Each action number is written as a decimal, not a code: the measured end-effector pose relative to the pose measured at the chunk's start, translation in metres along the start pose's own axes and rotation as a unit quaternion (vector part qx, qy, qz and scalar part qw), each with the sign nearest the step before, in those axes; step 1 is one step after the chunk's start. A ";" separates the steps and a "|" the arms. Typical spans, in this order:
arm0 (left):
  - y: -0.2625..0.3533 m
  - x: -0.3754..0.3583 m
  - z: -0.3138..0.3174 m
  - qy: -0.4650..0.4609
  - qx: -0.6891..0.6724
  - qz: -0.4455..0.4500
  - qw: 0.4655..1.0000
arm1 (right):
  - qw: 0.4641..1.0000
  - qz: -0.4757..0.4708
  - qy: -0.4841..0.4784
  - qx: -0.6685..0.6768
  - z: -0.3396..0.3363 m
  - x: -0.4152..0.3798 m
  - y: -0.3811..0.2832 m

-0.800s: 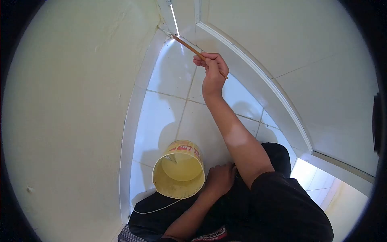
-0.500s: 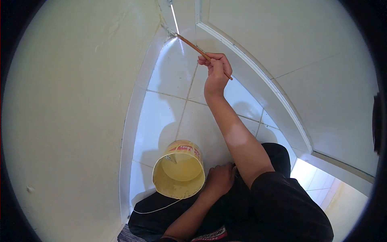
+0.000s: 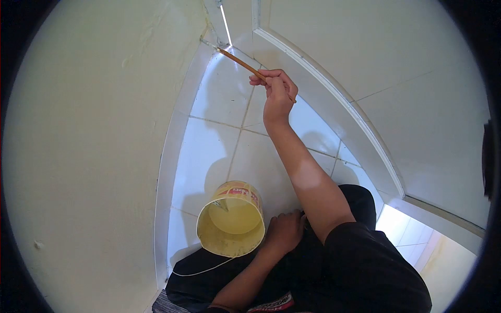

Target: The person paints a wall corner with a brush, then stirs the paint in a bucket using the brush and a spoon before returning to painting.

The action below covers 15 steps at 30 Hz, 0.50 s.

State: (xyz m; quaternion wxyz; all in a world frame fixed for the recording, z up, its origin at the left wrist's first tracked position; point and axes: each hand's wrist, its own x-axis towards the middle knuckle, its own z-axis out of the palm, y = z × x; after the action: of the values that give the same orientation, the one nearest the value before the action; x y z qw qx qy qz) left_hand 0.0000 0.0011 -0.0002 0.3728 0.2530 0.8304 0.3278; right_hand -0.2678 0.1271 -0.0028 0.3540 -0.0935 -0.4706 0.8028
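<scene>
My right hand (image 3: 279, 89) pinches a thin wooden-handled paintbrush (image 3: 241, 63). The brush slants up and left, its tip at the skirting board (image 3: 173, 130) by the bottom of the door frame, where the surface looks rough and stained. My left hand (image 3: 285, 232) rests low by my lap, fingers curled; what they close on, if anything, is hidden. Just left of it, a pale yellow bucket (image 3: 230, 242) leans open toward me with pale yellow liquid inside. A small metal-looking piece pokes up at the bucket's inner far side.
A cream wall (image 3: 99, 156) rises on the left, and a white panelled door (image 3: 376, 68) on the right. White floor tiles (image 3: 216, 135) lie between them. Light comes through a narrow gap at the top. The bucket's thin wire handle (image 3: 209, 271) hangs over my dark trousers.
My right hand and the brush have shifted slightly left, taking the tip from the bright floor corner onto the end of the skirting board. My left hand and the bucket have stayed put.
</scene>
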 end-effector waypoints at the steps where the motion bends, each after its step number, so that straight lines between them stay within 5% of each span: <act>1: 0.004 0.001 -0.008 -0.028 -0.004 -0.017 0.999 | 1.000 -0.002 0.001 0.000 0.000 0.000 0.000; 11: 0.003 0.000 -0.004 0.006 -0.006 0.002 1.000 | 0.999 0.029 0.000 -0.034 -0.003 0.000 -0.007; 15: 0.008 0.002 -0.013 -0.060 -0.015 -0.037 0.997 | 0.999 0.033 0.012 -0.021 -0.003 0.000 -0.008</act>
State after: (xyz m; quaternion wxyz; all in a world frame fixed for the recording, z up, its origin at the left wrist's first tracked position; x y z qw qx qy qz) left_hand -0.0096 0.0031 0.0113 0.4371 0.2360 0.8105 0.3104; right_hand -0.2627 0.1316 0.0021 0.3303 -0.1259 -0.4795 0.8032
